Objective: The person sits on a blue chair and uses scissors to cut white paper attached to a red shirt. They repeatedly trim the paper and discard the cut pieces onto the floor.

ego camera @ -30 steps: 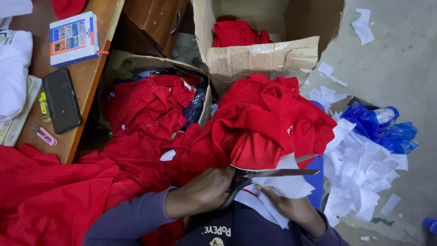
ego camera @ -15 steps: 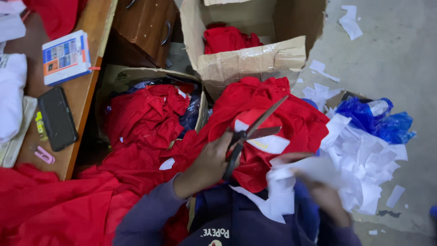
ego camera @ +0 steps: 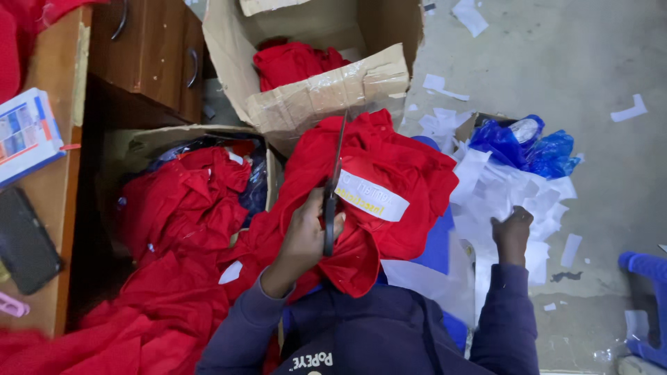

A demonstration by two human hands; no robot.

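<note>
The left hand [ego camera: 306, 232] grips a pair of scissors [ego camera: 333, 184], blades closed and pointing away from the person, over a red garment [ego camera: 389, 167] — its white label [ego camera: 372, 196] sits just right of the blades. The right hand [ego camera: 513, 235] rests loosely curled, holding nothing, on the white paper scraps [ego camera: 507, 187] — well apart.

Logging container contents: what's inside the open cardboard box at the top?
Inside the cardboard box, crumpled red fabric shows above the taped front flap. That flap hides the lower part of the box, so anything underneath cannot be seen.

Dim indoor light, soft shadows (slight blur), no glare
</note>
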